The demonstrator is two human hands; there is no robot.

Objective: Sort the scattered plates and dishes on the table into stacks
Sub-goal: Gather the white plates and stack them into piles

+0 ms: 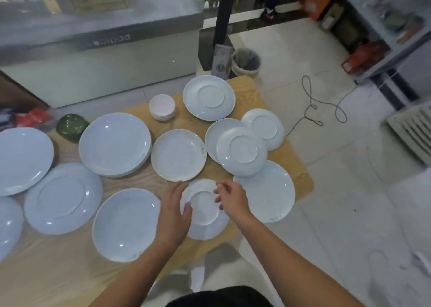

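- Small plate, white and turned upside down, is seen at the near middle of the table; it lies on a second white plate, whose near rim shows beneath it
- Left hand is laid against the left rim of the small plate; its fingers are held fairly straight along the edge, and the thumb is set on the upturned base; nothing is clenched
- Right hand is held over the right rim of the small plate with fingers loosely curled; whether the rim is gripped or only touched cannot be told
- Stack of large plates is found left of centre; a single medium plate lies just right of it, and a stack of small bowls stands farther back
- Green bowl is placed at the far left, beside the stack of large plates
- Inverted plate lies at the far edge; to the right, another overturned plate rests partly upon an upright one
- Deep plate lies near, touched by the left wrist; a large overturned plate lies left of it
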